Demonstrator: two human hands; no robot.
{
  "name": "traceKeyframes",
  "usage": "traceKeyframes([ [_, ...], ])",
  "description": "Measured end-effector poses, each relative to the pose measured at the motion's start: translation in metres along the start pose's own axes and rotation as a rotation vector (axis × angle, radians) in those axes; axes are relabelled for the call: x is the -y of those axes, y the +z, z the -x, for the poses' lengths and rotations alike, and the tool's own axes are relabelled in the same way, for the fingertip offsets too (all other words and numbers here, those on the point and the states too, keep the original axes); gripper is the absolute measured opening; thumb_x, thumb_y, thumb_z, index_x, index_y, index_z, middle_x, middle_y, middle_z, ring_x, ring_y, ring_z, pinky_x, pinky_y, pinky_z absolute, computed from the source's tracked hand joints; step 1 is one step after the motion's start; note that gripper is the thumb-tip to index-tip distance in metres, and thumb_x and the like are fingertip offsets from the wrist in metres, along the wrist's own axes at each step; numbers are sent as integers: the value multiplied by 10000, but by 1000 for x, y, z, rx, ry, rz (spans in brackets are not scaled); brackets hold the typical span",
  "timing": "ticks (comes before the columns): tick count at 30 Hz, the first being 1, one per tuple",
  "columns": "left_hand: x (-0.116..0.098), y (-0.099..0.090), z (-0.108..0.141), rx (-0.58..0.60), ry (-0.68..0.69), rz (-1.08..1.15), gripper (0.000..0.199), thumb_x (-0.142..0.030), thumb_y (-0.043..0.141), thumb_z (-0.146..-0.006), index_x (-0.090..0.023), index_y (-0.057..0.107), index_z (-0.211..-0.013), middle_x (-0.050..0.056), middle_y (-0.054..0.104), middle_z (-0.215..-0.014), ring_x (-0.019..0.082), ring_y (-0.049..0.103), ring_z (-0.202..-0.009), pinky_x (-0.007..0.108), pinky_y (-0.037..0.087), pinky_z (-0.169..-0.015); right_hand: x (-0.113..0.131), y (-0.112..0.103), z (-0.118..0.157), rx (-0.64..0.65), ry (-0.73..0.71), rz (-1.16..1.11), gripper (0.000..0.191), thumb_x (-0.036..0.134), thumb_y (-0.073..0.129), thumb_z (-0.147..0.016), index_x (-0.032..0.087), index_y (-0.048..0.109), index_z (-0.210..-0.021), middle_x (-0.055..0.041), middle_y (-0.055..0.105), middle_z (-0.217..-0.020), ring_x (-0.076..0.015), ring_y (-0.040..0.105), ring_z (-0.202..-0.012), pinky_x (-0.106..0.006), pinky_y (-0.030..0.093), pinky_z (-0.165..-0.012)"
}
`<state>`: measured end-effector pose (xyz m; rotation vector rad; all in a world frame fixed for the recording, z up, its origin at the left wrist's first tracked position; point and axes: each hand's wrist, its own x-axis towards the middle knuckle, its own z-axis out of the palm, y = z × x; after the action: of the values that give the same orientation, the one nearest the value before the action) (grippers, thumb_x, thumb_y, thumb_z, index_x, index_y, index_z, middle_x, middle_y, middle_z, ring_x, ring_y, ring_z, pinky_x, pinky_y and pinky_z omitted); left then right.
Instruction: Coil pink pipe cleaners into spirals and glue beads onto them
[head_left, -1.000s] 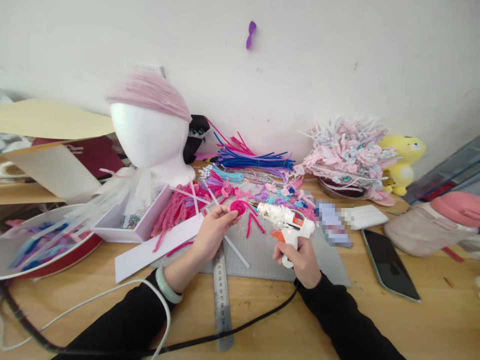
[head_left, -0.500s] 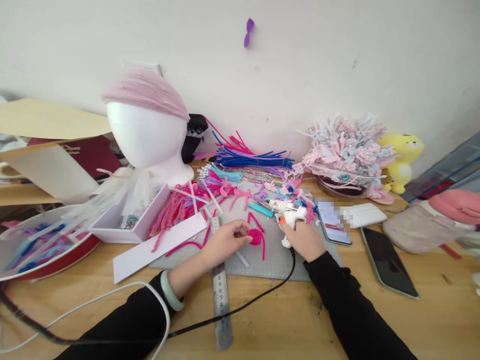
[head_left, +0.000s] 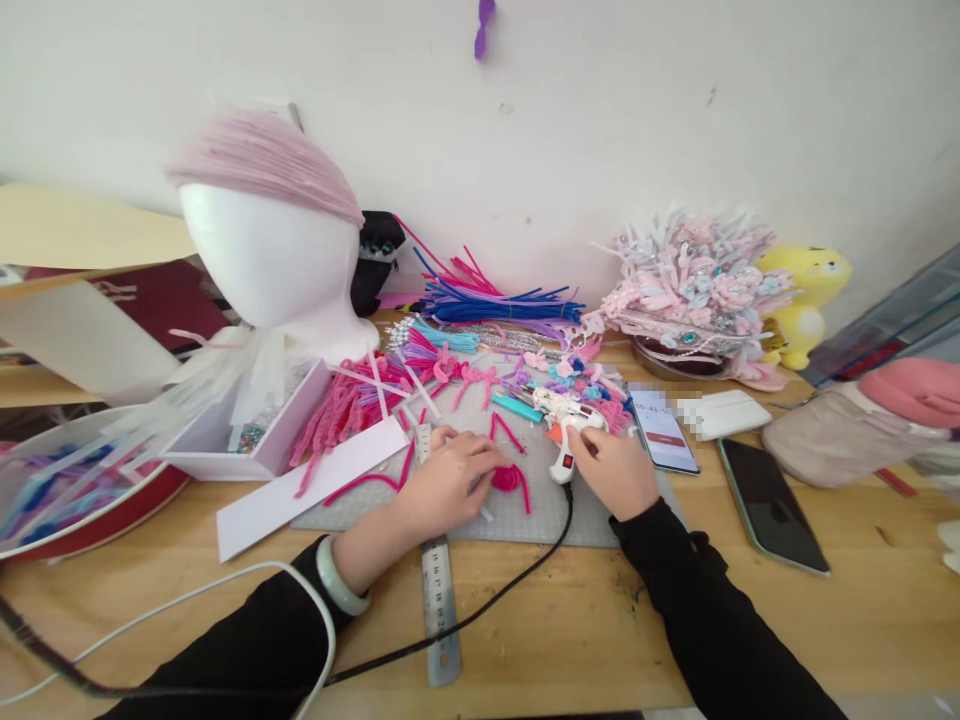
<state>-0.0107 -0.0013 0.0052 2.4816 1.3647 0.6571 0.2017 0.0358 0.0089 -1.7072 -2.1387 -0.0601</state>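
My left hand (head_left: 457,475) is palm down over the grey cutting mat (head_left: 360,513), its fingertips closed on the edge of a coiled magenta pipe cleaner (head_left: 507,478). One straight tail hangs from the coil toward me. My right hand (head_left: 619,470) has its bent fingers on a white hot glue gun (head_left: 579,412), whose nozzle points left. The gun's red switch shows, and its black cord (head_left: 517,592) runs back to the left. A steel ruler (head_left: 439,610) lies partly under my left forearm side. A bent magenta pipe cleaner (head_left: 507,431) lies behind the coil.
A white mannequin head (head_left: 270,255) stands back left, near a white box (head_left: 247,460) and a red-rimmed bowl (head_left: 142,502). Pipe cleaner bundles (head_left: 502,305) lie behind. A decorated pink headpiece (head_left: 697,290), a lit phone (head_left: 664,428) and a dark phone (head_left: 772,505) are right.
The view has shifted slightly. My left hand has turned palm down over the coil. The glue gun has tilted, so its handle and red switch now show beside my right hand.
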Motion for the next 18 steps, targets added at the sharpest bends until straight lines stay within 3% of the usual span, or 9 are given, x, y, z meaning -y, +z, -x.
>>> traceKeyframes([
  [4,3,-1,-1,-11,-49,-58,215,-250,366,-833,-227,579,-855,-1,616,-834,159,520,-802,356,223,-793,10,0,7,-87,-341,-134,325,253,379,-810,172,483,-513,-12,493,-504,-125,444,-551,-255,315,-581],
  [7,7,-1,-3,-67,-175,-92,346,-335,302,-857,-184,566,-693,-9,611,-656,140,523,-658,353,247,-784,20,2,11,-65,-482,-249,207,192,407,-795,166,554,-652,-32,579,-644,-150,481,-688,-282,339,-695],
  [12,18,0,-3,-150,-301,-59,397,-329,308,-855,-171,554,-586,-13,605,-549,128,526,-550,330,299,-758,25,4,14,-53,-552,-307,156,160,434,-783,168,578,-722,-28,613,-722,-160,491,-751,-323,331,-757],
  [18,31,4,-3,-301,-365,81,197,-260,461,-796,-238,640,-874,11,683,-842,159,595,-770,377,278,-865,34,-9,0,-106,-593,-271,149,164,444,-779,171,588,-742,-28,616,-731,-161,494,-762,-337,315,-789],
])
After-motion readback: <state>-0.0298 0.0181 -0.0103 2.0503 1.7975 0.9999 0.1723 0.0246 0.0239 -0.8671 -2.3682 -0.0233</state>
